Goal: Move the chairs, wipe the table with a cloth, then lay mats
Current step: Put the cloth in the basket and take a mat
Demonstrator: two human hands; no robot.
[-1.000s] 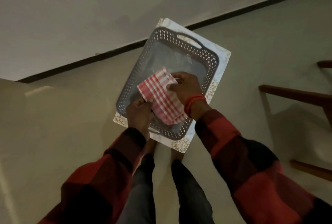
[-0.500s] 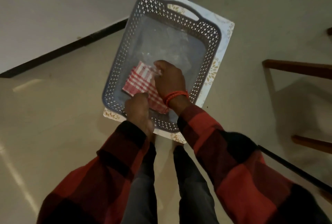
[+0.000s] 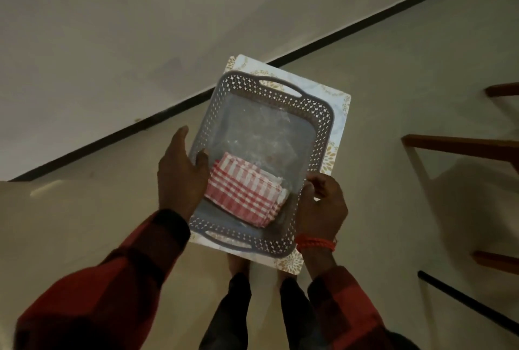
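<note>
A grey perforated tray (image 3: pixel 317 136) sits on a white mat with gold flower prints (image 3: pixel 341 114), low in front of my legs. A folded red-and-white checked cloth (image 3: pixel 241 192) lies in the tray's near half, on crinkled clear plastic. My left hand (image 3: pixel 179 178) grips the tray's left side, thumb over the rim beside the cloth. My right hand (image 3: pixel 323 203) curls round the right rim and the mat's edge. I cannot tell whether the tray is off the floor.
Brown wooden chair rails (image 3: pixel 463 147) stand at the right, with another rail (image 3: pixel 497 262) lower down. A thin black bar (image 3: pixel 463 299) crosses the lower right corner. A black skirting line (image 3: pixel 168 116) marks where the pale floor meets the wall.
Both hands have let go of the checked cloth, which now lies in the tray. Each hand has moved out to grip a side of the tray.
</note>
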